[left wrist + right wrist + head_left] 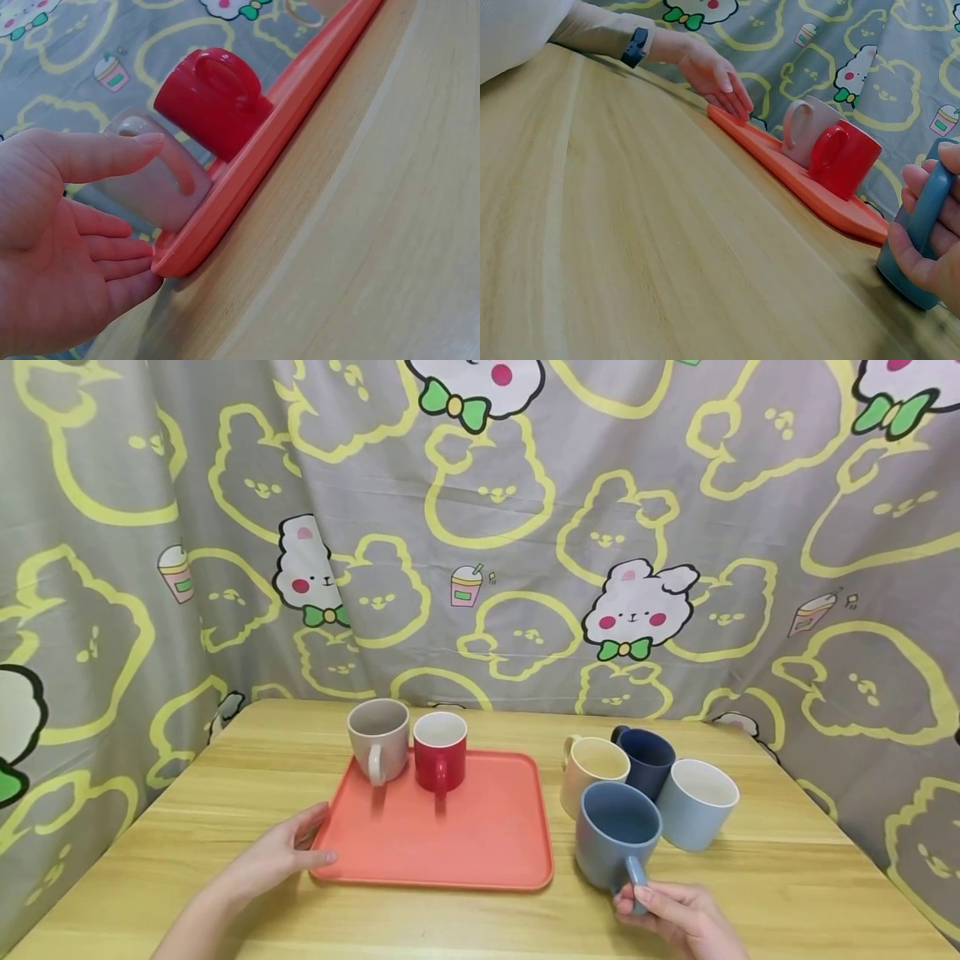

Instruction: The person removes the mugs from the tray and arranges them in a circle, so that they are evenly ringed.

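Observation:
My right hand (678, 912) grips the handle of a blue-grey mug (600, 853) to the right of the tray. That mug is upright, its base low over the table in the right wrist view. At the left edge of the coral-red tray (450, 852) is my left hand (273, 856), fingers extended and thumb apart, with fingertips right at the rim in the left wrist view. Two mugs stand at the tray's back left: a greige mug (395, 760) and a red mug (429, 760), handles toward me.
Behind the blue-grey mug stand a cream-yellow mug (576, 777), a navy mug (651, 764) and a light blue mug (693, 814), close together. A patterned grey curtain (517, 643) hangs behind the wooden table (225, 777).

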Action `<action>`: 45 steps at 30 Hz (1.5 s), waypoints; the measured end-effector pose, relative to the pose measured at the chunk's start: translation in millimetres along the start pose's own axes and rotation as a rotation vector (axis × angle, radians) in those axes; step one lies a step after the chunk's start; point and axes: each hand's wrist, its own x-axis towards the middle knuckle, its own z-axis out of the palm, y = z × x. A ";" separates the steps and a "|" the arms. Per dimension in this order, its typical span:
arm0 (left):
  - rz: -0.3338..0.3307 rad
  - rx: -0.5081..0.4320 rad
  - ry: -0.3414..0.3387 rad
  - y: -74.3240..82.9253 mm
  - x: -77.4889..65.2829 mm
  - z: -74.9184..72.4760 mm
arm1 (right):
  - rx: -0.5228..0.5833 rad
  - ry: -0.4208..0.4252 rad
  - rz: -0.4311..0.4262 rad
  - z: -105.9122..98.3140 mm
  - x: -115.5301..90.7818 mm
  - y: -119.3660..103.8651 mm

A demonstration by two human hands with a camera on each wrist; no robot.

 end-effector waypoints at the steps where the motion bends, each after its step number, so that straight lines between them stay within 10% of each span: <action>1: -0.001 0.000 0.001 -0.2 0.0 0.0 | 0.000 0.000 0.010 -0.1 0.8 0.0; 9: 0.003 0.001 0.000 -0.2 -0.3 -0.2 | -0.042 0.039 0.108 0.9 7.4 -4.0; 32: 0.003 -0.028 0.012 2.5 -1.5 0.7 | -0.265 0.221 0.048 -2.0 19.0 -4.2; 45: -0.004 -0.002 0.008 4.3 -1.5 0.7 | -0.613 0.360 -0.249 -4.0 14.4 -52.8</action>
